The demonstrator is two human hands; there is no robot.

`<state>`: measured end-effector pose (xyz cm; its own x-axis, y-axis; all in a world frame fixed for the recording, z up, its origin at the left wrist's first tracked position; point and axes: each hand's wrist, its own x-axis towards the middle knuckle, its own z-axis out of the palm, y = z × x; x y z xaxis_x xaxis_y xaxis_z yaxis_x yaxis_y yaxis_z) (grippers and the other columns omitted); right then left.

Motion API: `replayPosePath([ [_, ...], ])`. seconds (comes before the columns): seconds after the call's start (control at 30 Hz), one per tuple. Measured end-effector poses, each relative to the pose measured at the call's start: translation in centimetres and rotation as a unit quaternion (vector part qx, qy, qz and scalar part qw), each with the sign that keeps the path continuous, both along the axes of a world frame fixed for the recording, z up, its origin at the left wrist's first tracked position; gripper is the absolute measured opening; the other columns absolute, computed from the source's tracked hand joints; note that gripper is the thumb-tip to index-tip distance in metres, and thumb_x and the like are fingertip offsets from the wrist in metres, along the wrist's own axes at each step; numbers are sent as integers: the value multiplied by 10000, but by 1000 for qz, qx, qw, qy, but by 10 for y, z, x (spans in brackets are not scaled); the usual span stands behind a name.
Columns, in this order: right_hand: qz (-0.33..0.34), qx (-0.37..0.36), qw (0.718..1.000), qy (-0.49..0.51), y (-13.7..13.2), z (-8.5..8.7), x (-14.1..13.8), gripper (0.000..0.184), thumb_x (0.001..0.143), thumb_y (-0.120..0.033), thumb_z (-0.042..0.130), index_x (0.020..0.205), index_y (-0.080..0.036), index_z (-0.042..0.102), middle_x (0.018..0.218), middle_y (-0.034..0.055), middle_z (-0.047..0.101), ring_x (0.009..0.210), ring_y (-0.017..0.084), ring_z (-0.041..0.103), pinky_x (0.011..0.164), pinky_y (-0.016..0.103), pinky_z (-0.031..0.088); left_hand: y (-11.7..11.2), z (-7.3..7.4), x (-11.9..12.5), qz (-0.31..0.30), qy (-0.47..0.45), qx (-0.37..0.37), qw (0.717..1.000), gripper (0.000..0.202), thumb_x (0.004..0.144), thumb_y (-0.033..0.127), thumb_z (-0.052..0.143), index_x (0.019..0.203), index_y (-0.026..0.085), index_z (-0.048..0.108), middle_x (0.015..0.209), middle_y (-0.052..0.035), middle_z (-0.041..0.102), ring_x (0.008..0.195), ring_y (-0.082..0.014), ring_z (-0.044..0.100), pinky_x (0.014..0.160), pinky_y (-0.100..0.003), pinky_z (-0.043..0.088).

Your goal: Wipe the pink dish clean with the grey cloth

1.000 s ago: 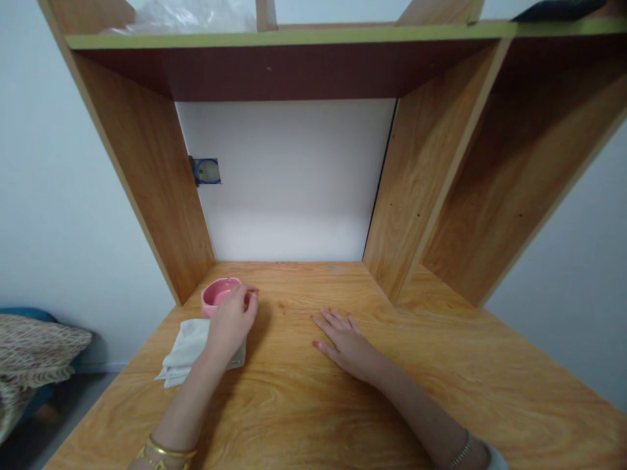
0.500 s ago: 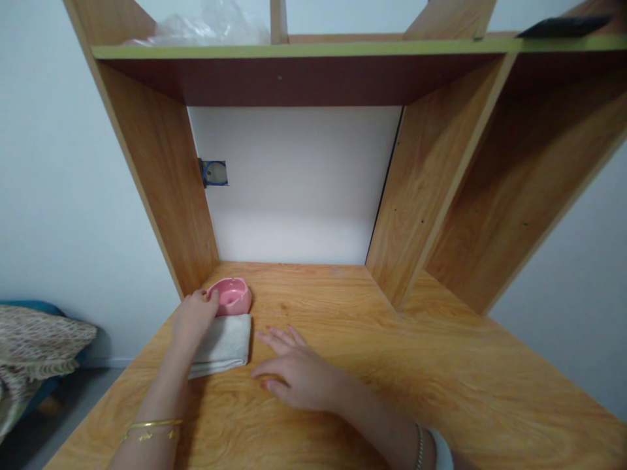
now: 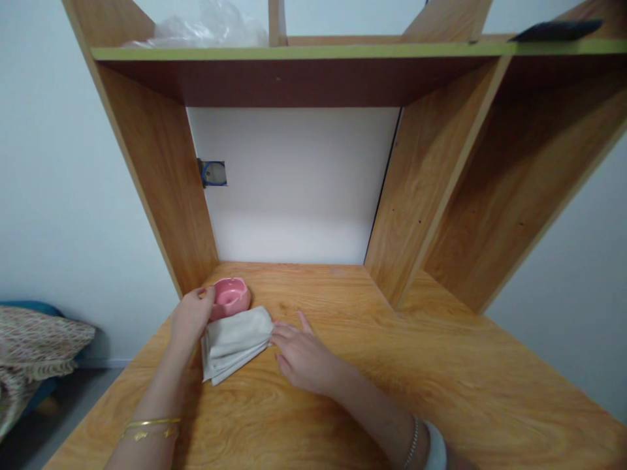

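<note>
A pink ashtray [image 3: 231, 295] with a notched rim sits near the back left of the desk. My left hand [image 3: 192, 315] is at its left side, fingers curled and thumb against the rim; the far fingertips are partly hidden. In front of the ashtray lies a folded light grey cloth [image 3: 238, 336], skewed, with its layers fanned at the lower left. My right hand [image 3: 306, 358] pinches the cloth's right edge between thumb and fingers, one finger raised away.
The wooden desk [image 3: 392, 378] runs under a shelf [image 3: 304, 52] with upright side panels. Clear plastic wrapping [image 3: 210, 29] and a flat black object [image 3: 558, 29] rest on the shelf. An uncovered socket box [image 3: 214, 173] is on the back wall. A patterned throw [image 3: 39, 339] lies at far left.
My right hand has closed on the cloth, whose right side has shifted right and turned away from me, spreading its folds. The ashtray and my left hand stay nearly in place.
</note>
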<state>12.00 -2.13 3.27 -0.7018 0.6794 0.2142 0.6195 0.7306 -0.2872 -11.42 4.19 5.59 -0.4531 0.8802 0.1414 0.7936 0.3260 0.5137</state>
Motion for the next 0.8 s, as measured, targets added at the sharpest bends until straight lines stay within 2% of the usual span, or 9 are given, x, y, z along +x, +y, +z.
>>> replayPosePath([
  [0.1, -62, -7, 998, -15, 6, 7, 29, 327, 768, -150, 399, 1048, -165, 569, 1158, 109, 574, 1173, 199, 417, 1030, 509, -6, 2, -3, 0, -6, -7, -16, 1000, 556, 795, 411, 274, 1064, 40, 588, 1071, -209, 605, 1045, -324, 534, 839, -368, 404],
  [0.2, -150, -25, 987, -57, 12, 16, 62, 248, 788, -227, 406, 813, -179, 649, 946, 73, 669, 988, 205, 555, 1023, 499, -31, 5, -8, -1, -15, -12, -32, 999, 556, 788, 422, 284, 1011, 30, 609, 1023, -236, 617, 1005, -339, 557, 805, -375, 421],
  [0.33, -262, -27, 958, -113, 20, 24, 98, 392, 820, -357, 376, 581, -182, 632, 664, 59, 675, 669, 190, 613, 1008, 501, 42, 5, -11, -2, -24, -18, -40, 999, 519, 764, 428, 317, 923, 44, 628, 955, -244, 638, 958, -355, 578, 766, -387, 437],
  [0.43, -302, 20, 947, -107, 23, 23, 110, 436, 835, -365, 358, 507, -189, 584, 576, 55, 641, 632, 194, 594, 984, 504, 111, 4, -11, -3, -36, -37, -42, 998, 452, 752, 415, 337, 796, 83, 641, 840, -219, 666, 909, -356, 598, 750, -392, 440],
  [0.53, -287, 89, 953, -35, 21, 16, 103, 324, 831, -348, 394, 605, -202, 574, 666, 35, 637, 734, 201, 575, 953, 488, 184, 3, -13, -5, -49, -80, -44, 995, 404, 757, 409, 338, 685, 133, 624, 636, -160, 665, 762, -329, 637, 665, -374, 464],
  [0.6, -242, 104, 965, 11, 19, 11, 92, 219, 795, -389, 474, 735, -206, 579, 780, 38, 634, 828, 211, 552, 917, 442, 258, 4, -17, -6, -55, -120, -50, 990, 390, 768, 399, 327, 638, 159, 605, 501, -115, 626, 614, -294, 642, 572, -348, 471],
  [0.63, -214, 100, 972, 22, 18, 8, 86, 224, 763, -416, 524, 814, -205, 579, 854, 49, 629, 878, 218, 538, 895, 413, 290, 4, -19, -5, -56, -142, -54, 987, 390, 776, 393, 319, 635, 162, 600, 452, -101, 602, 550, -277, 633, 531, -337, 468],
  [0.73, -153, 74, 985, 13, 17, 0, 73, 444, 671, -440, 639, 1028, -192, 548, 1048, 86, 590, 1008, 238, 486, 894, 379, 303, 5, -25, -2, -50, -206, -60, 975, 398, 804, 378, 292, 768, 131, 603, 389, -78, 561, 452, -253, 611, 456, -318, 458],
  [0.8, -138, 57, 989, -6, 18, -5, 69, 455, 679, -396, 652, 1072, -191, 550, 1082, 83, 586, 1045, 233, 470, 930, 381, 274, 4, -27, 1, -44, -246, -60, 966, 407, 818, 372, 287, 943, 105, 568, 397, -66, 566, 452, -252, 617, 436, -312, 458],
])
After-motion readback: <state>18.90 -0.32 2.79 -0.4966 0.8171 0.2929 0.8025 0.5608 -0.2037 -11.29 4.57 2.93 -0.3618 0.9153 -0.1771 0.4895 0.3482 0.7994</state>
